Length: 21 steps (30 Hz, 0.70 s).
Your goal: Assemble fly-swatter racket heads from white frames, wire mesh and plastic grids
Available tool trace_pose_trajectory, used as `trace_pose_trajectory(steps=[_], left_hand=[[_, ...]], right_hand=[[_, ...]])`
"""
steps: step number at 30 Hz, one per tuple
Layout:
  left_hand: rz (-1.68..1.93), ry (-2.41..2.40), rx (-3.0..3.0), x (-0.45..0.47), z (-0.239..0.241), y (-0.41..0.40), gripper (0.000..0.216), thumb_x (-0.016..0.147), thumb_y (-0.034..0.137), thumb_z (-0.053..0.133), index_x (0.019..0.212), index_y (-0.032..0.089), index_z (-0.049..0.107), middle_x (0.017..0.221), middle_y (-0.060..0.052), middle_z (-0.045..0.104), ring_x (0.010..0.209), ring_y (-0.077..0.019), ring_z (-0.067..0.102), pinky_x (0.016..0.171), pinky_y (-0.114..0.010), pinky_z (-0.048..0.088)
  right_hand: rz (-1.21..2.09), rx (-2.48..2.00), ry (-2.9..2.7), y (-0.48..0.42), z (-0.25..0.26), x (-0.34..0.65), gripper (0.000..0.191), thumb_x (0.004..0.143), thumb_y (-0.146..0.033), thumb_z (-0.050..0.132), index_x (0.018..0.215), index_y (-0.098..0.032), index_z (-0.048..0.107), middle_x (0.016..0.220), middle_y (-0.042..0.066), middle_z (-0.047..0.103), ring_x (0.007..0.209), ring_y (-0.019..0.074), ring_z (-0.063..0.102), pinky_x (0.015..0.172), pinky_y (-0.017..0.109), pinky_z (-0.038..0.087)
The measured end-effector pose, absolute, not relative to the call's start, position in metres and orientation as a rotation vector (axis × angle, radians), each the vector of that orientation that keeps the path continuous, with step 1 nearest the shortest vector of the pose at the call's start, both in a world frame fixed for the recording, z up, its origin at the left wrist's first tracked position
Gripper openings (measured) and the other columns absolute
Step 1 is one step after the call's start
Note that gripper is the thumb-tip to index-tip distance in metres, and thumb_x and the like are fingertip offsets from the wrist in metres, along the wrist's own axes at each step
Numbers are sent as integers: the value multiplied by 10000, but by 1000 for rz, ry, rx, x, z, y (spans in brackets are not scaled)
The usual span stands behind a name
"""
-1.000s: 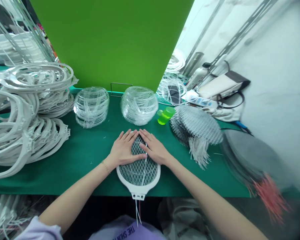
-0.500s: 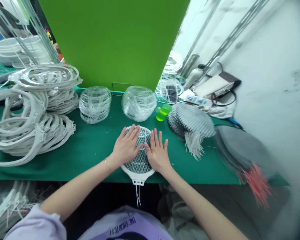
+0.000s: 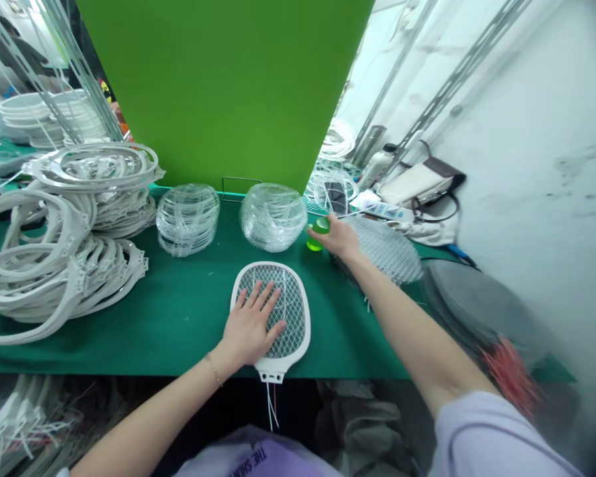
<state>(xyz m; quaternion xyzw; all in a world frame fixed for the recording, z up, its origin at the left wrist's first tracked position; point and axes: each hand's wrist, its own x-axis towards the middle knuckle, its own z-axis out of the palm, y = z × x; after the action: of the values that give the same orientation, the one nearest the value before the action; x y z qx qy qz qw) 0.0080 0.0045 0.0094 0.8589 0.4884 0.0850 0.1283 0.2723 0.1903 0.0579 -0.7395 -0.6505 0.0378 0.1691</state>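
A white oval racket head (image 3: pixel 298 301) with metal mesh lies on the green table (image 3: pixel 179 311), thin wires hanging from its neck over the front edge. My left hand (image 3: pixel 252 326) rests flat on its mesh, fingers spread. My right hand (image 3: pixel 338 237) is stretched out to the far right and curls round a small bright green bottle (image 3: pixel 318 228) standing beside a pile of grey mesh sheets (image 3: pixel 387 248).
Stacks of white oval frames (image 3: pixel 74 225) fill the left. Two piles of clear plastic parts (image 3: pixel 189 215) (image 3: pixel 273 215) stand before a green board (image 3: pixel 228 86). A dark mesh pile (image 3: pixel 471 305) with red wires, a bag (image 3: pixel 417 182) and a phone (image 3: pixel 336 197) lie at right.
My right hand has left the racket head and reached away to the green bottle. My left hand has slid down toward the near end of the mesh.
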Motion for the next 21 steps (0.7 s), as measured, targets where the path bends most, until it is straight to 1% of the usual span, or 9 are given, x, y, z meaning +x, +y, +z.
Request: trace_pose_trajectory(steps=[4,6,8,10,11,12,14,17,21], left_hand=[[283,1598,2419,-11,6,-4,679,1003,609,304,1594,297,181,1648,-2,199,1529,-315,170,1210,-582,238],[302,1663,2400,-17,4,-7,667,1009,599,285,1596,304,170,1650,5,194,1532,-309,159,1213,-577,233],[296,1690,2400,-18,3,-8,649,1018,577,262,1596,298,171,1654,15,180,1536,-296,148,1220,-564,223],[283,1698,2403,-17,3,-8,627,1027,546,250,1596,292,177,1655,18,174,1537,-286,145,1225,-556,219],[278,1696,2404,-16,2,-7,622,1029,536,254,1596,290,182,1654,16,178,1537,-285,149,1225,-558,218],[277,1693,2404,-15,2,-7,622,1028,531,262,1595,286,188,1653,12,183,1536,-287,152,1224,-562,217],[279,1686,2399,-15,2,-6,635,1024,539,279,1594,271,198,1652,1,186,1536,-292,151,1223,-568,215],[283,1669,2388,-16,3,-6,668,1013,576,287,1595,260,197,1654,-10,183,1536,-300,142,1220,-574,218],[281,1627,2375,-18,6,-7,694,1005,612,260,1594,250,203,1658,-14,168,1539,-307,121,1218,-576,214]], right_hand=[[-121,-1797,-1654,111,79,247,485,798,-603,631,1010,-167,628,838,120,701,763,296,671,697,430,533],[-77,-1580,-1697,47,89,224,379,798,-567,652,944,-219,621,855,82,702,748,253,677,671,385,551],[15,-1406,-1802,-14,88,196,266,811,-456,673,970,-254,608,900,64,717,749,225,701,648,344,576],[182,-1255,-1921,-58,76,171,230,831,-354,658,1034,-281,579,833,22,715,611,177,685,508,284,555],[205,-1231,-1940,-70,69,162,221,841,-314,636,1048,-283,564,821,17,711,582,172,679,477,278,545],[228,-1223,-1957,-77,62,156,224,844,-293,628,1055,-280,553,808,11,706,563,168,674,462,274,540],[201,-1272,-1920,-75,53,153,203,847,-290,636,1029,-265,550,808,11,702,588,170,683,501,274,551],[63,-1399,-1720,-53,54,162,186,840,-341,666,970,-243,575,839,31,709,653,177,693,585,279,560],[23,-1479,-1682,-14,50,171,243,831,-443,630,923,-221,589,776,39,687,602,188,658,566,297,521]])
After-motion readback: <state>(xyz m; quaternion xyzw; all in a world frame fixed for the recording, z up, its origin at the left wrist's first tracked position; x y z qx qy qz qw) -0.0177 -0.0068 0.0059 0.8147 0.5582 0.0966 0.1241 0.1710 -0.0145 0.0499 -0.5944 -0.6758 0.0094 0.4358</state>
